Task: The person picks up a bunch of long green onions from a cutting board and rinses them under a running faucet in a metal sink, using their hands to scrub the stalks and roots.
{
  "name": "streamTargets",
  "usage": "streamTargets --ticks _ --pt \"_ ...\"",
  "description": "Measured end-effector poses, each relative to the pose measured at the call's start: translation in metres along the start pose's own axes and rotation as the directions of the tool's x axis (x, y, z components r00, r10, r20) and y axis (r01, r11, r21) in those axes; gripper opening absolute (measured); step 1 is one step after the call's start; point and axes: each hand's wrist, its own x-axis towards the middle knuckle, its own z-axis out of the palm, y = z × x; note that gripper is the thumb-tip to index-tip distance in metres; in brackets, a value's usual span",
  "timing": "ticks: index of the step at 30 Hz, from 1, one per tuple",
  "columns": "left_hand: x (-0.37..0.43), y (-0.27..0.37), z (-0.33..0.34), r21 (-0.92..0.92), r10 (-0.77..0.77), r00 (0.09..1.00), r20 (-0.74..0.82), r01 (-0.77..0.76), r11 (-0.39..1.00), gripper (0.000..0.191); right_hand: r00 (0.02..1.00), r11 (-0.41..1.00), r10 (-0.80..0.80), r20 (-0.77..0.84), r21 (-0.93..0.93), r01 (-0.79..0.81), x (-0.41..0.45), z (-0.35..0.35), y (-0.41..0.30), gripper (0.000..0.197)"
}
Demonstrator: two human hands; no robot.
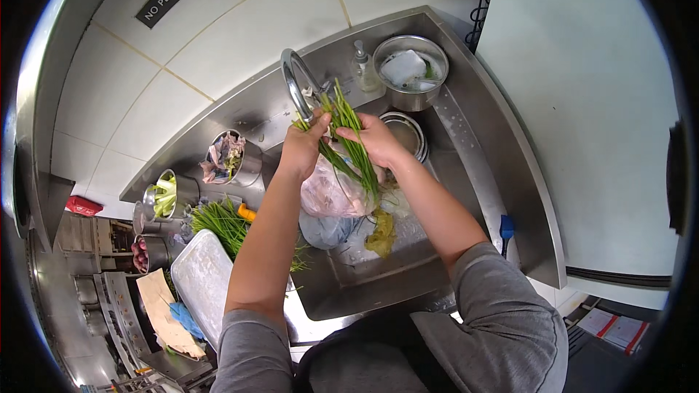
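Note:
My left hand (303,144) grips the ends of some green stalks just below the spout of the curved metal faucet (295,79). In my right hand (374,139) is a bunch of thin green stalks (355,144), like chives or spring onions, hanging down over the sink. Beneath both hands a clear plastic bag with pale pink contents (330,191) lies in the stainless steel sink (377,278). A bluish plastic bag (327,232) and a yellow-green scrap (381,234) are beside it. Whether water runs from the faucet cannot be seen.
A pot of soapy water (410,95) and a pump bottle (363,72) stand at the back. On the left are a pot with scraps (248,162), a pot of pale green stalks (166,196), more thin green stalks (221,225) and a metal tray (202,278). A blue brush (507,226) lies right.

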Motion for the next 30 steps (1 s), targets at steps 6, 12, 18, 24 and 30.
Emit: streamTargets --ticks 6,12,18,24,30 --pt "0.001 0.005 -0.002 0.119 0.003 1.0 -0.008 -0.002 0.993 0.022 0.995 0.995 0.099 0.011 -0.035 -0.098 0.0 -0.002 -0.015 0.029" --pt "-0.007 0.016 0.002 0.032 -0.07 0.997 0.01 0.07 0.997 0.027 0.993 0.975 0.063 0.099 0.209 -0.083 -0.003 -0.01 -0.01 0.032" --pt "-0.006 0.011 -0.001 0.017 -0.066 0.998 -0.016 0.066 0.998 0.028 0.992 0.999 0.042 0.119 0.015 -0.044 0.006 -0.003 -0.007 0.036" --pt "0.007 0.005 -0.011 -0.029 -0.046 0.994 -0.1 0.043 0.999 0.022 0.999 0.9 -0.011 0.044 -0.435 0.029 0.022 0.001 -0.013 0.036" --pt "0.009 0.011 -0.02 0.001 -0.026 0.991 -0.129 0.027 1.0 0.02 0.989 0.862 0.103 0.108 -0.506 -0.034 0.019 -0.004 -0.008 0.03"
